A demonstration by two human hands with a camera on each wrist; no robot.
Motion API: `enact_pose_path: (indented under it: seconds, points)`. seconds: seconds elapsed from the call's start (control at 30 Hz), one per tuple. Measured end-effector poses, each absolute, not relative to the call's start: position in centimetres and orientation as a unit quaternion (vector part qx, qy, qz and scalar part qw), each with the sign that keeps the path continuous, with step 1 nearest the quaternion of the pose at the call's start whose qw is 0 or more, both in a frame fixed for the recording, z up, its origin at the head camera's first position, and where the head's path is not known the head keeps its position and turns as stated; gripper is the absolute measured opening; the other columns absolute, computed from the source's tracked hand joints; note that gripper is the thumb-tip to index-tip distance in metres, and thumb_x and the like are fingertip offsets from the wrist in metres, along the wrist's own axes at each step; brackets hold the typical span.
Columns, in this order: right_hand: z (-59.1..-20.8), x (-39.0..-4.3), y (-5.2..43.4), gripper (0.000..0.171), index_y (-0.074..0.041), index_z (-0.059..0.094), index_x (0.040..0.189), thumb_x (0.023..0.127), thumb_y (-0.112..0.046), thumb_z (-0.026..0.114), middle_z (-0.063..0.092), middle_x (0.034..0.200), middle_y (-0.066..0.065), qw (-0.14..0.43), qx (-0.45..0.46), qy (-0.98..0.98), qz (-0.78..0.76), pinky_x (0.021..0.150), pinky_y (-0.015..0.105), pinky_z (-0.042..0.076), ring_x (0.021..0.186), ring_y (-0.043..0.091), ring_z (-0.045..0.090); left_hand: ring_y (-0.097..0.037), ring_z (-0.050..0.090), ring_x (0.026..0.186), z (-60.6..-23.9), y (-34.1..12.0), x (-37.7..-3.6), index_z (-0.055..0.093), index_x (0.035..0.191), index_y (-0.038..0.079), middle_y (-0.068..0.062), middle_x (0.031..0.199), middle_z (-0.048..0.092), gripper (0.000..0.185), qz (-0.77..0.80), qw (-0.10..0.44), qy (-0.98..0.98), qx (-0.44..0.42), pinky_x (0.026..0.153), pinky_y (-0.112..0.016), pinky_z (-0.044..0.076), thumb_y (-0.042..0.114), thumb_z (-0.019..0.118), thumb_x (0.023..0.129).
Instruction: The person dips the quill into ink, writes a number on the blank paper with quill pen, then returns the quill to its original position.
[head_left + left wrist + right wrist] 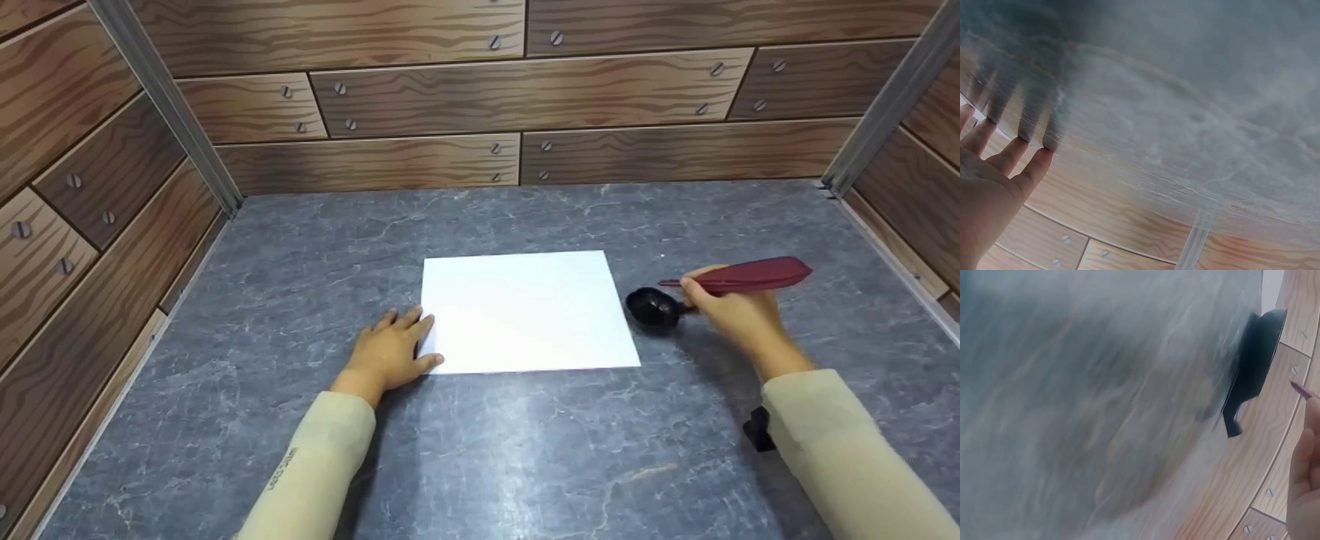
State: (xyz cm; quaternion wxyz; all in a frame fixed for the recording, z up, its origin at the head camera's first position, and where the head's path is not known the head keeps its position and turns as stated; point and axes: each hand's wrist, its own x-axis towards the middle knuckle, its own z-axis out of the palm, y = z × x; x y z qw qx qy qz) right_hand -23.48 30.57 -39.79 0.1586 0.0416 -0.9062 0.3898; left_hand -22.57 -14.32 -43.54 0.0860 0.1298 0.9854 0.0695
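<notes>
A blank white sheet of paper (pixel 529 311) lies on the grey marbled table. My left hand (pixel 386 352) rests flat at its left edge, fingers spread and thumb on the near left corner; in the left wrist view the fingertips of this hand (pixel 994 174) meet the tabletop. To the right of the paper stands a small black bowl with a short handle (pixel 654 309), seen from the side in the right wrist view (pixel 1258 354). Close beside it, my right hand (pixel 739 311) pinches a dark red quill pen (pixel 757 276), its tip (pixel 1298 387) pointing left above the bowl.
Wood-plank patterned walls (pixel 420 97) enclose the back and both sides of the table (pixel 315 247). Grey metal posts (pixel 165 97) stand in the back corners. A small black device (pixel 759 430) sits under the right sleeve.
</notes>
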Motion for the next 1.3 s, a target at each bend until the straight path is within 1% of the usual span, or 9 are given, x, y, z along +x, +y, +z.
enact_pose_path:
  seconds: [0.1, 0.27, 0.33, 0.43, 0.53, 0.67, 0.83, 1.07, 1.3]
  points:
    - [-39.8, -23.9, 29.9, 0.022, -0.003, 0.074, 0.094, 0.09, -0.024, 0.067, 0.069, 0.076, 0.001, 0.185, 0.032, -0.904, 0.383, 0.056, 0.011, 0.041, 0.063, -0.007, 0.054, -0.038, 0.021, 0.139, -43.5, -14.3, -22.6, 0.036, 0.149, 0.022, -0.003, 0.154, 0.027, 0.072, 0.07, 0.087, 0.985, 0.131, 0.104, -0.064, 0.023, 0.059, 0.054, 0.089]
    - [-39.8, -24.7, 28.5, 0.019, -0.002, 0.074, 0.093, 0.089, -0.019, 0.067, 0.068, 0.072, -0.003, 0.202, 0.018, -0.892, 0.404, 0.056, 0.01, 0.043, 0.061, -0.008, 0.055, -0.038, 0.021, 0.14, -43.5, -14.3, -22.5, 0.036, 0.149, 0.022, -0.003, 0.154, 0.027, 0.072, 0.07, 0.086, 0.985, 0.131, 0.105, -0.063, 0.023, 0.059, 0.054, 0.09]
    - [-39.7, -25.0, 27.9, 0.018, -0.003, 0.074, 0.092, 0.088, -0.019, 0.067, 0.067, 0.071, -0.004, 0.208, 0.01, -0.891, 0.403, 0.059, 0.01, 0.041, 0.061, -0.008, 0.054, -0.038, 0.02, 0.14, -43.6, -14.3, -22.5, 0.036, 0.149, 0.022, -0.003, 0.154, 0.027, 0.072, 0.07, 0.085, 0.985, 0.131, 0.105, -0.063, 0.023, 0.059, 0.053, 0.09]
    - [-39.7, -25.5, 26.9, 0.016, -0.005, 0.075, 0.091, 0.088, -0.019, 0.067, 0.068, 0.072, 0.0, 0.214, 0.003, -0.892, 0.398, 0.062, 0.012, 0.04, 0.062, -0.005, 0.054, -0.038, 0.02, 0.14, -43.6, -14.4, -22.6, 0.036, 0.149, 0.022, -0.003, 0.154, 0.027, 0.072, 0.07, 0.085, 0.985, 0.132, 0.105, -0.063, 0.023, 0.058, 0.053, 0.09]
    - [-39.7, -25.9, 25.9, 0.016, -0.006, 0.075, 0.09, 0.087, -0.02, 0.067, 0.069, 0.077, 0.004, 0.217, 0.003, -0.895, 0.39, 0.067, 0.015, 0.04, 0.067, 0.0, 0.055, -0.038, 0.02, 0.14, -43.6, -14.3, -22.6, 0.036, 0.149, 0.022, -0.003, 0.154, 0.027, 0.072, 0.068, 0.086, 0.985, 0.13, 0.104, -0.063, 0.023, 0.059, 0.053, 0.09]
    - [-39.7, -26.4, 24.7, 0.017, -0.008, 0.076, 0.088, 0.088, -0.022, 0.066, 0.07, 0.078, 0.005, 0.204, 0.008, -0.899, 0.388, 0.069, 0.018, 0.042, 0.071, 0.006, 0.057, -0.037, 0.021, 0.14, -43.6, -14.3, -22.6, 0.036, 0.149, 0.023, -0.002, 0.154, 0.027, 0.071, 0.066, 0.087, 0.986, 0.126, 0.104, -0.063, 0.023, 0.059, 0.053, 0.09]
    - [-40.0, -26.7, 23.4, 0.016, -0.008, 0.076, 0.087, 0.088, -0.021, 0.066, 0.069, 0.075, 0.004, 0.18, 0.012, -0.898, 0.402, 0.062, 0.017, 0.044, 0.068, 0.011, 0.06, -0.037, 0.022, 0.14, -43.6, -14.2, -22.6, 0.036, 0.149, 0.023, -0.002, 0.154, 0.028, 0.072, 0.068, 0.086, 0.986, 0.127, 0.104, -0.062, 0.024, 0.059, 0.053, 0.089]
    - [-40.6, -27.0, 22.2, 0.015, -0.006, 0.075, 0.091, 0.088, -0.017, 0.066, 0.072, 0.077, 0.006, 0.169, 0.022, -0.9, 0.402, 0.056, 0.014, 0.044, 0.064, 0.006, 0.064, -0.037, 0.021, 0.14, -43.7, -14.3, -22.7, 0.036, 0.149, 0.023, -0.002, 0.155, 0.027, 0.072, 0.066, 0.088, 0.986, 0.126, 0.105, -0.062, 0.023, 0.059, 0.053, 0.09]
    - [-41.0, -27.3, 21.2, 0.017, -0.004, 0.074, 0.092, 0.089, -0.018, 0.065, 0.072, 0.077, 0.005, 0.132, 0.008, -0.902, 0.411, 0.053, 0.016, 0.043, 0.063, 0.003, 0.063, -0.037, 0.021, 0.14, -43.7, -14.2, -22.6, 0.035, 0.149, 0.023, -0.002, 0.155, 0.026, 0.072, 0.068, 0.09, 0.985, 0.128, 0.104, -0.063, 0.023, 0.06, 0.052, 0.089]
